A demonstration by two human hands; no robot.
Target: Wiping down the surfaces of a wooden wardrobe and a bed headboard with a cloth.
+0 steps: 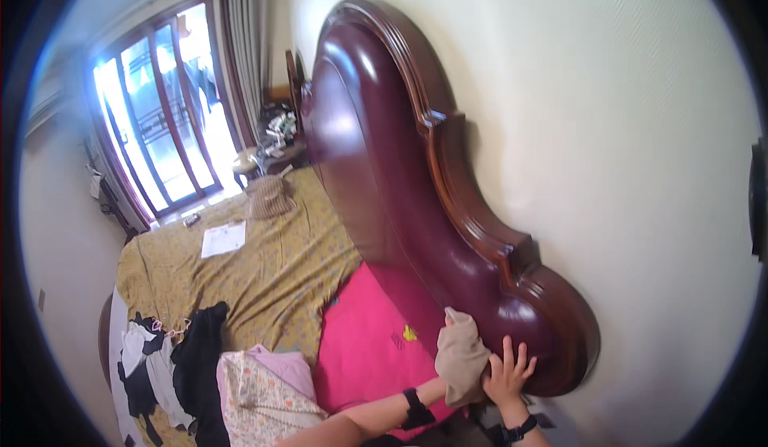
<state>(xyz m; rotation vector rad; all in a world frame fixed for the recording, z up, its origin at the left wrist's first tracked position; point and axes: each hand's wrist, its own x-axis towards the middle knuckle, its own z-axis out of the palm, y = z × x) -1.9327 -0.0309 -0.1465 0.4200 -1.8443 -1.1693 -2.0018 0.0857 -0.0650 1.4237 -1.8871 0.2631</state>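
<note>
A beige cloth [461,363] is bunched against the dark red padded headboard [376,139], near its lower right end. My left hand [436,391] holds this cloth, which covers most of the fingers. Right beside it, my right hand [510,373] lies on the headboard's padding with its fingers spread and nothing in them. A bright pink bedsheet [364,339] stretches below the headboard, to the left of the cloth. Carved brown wood frames the headboard's upper edge.
A mustard patterned cover [264,279] spreads over the bed, with a paper sheet [224,239] and a striped brown bag [270,197] on it. Folded floral bedding [264,391] and black and white clothes [200,363] lie nearer. A plain wall [616,167] rises behind the headboard.
</note>
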